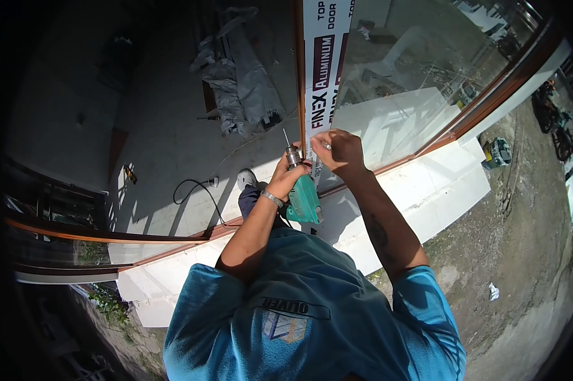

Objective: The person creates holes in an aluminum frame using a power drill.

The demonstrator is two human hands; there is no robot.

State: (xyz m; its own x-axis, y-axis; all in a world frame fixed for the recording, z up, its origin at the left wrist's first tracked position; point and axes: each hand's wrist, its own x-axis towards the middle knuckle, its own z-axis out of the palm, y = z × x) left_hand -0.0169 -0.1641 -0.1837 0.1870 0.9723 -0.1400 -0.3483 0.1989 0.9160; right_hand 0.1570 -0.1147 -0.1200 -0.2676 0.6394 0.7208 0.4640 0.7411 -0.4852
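My left hand (287,180) is wrapped around a green power drill (305,200). Its metal chuck (293,156) carries a thin drill bit (286,136) that points away from me, just left of the door frame. My right hand (343,152) is against the frame, its fingers pinched together; a small pale bit shows at the fingertips, too little to name. The upright door frame (325,76) is brown at its edge and covered with white protective film printed in dark letters. Both hands are close together at this frame.
A glass pane (400,82) stands right of the frame, above a white tiled step (426,184). Inside, a black cord with a plug (213,182) and crumpled sheeting (239,89) lie on the floor. A bucket (497,152) stands outside at right.
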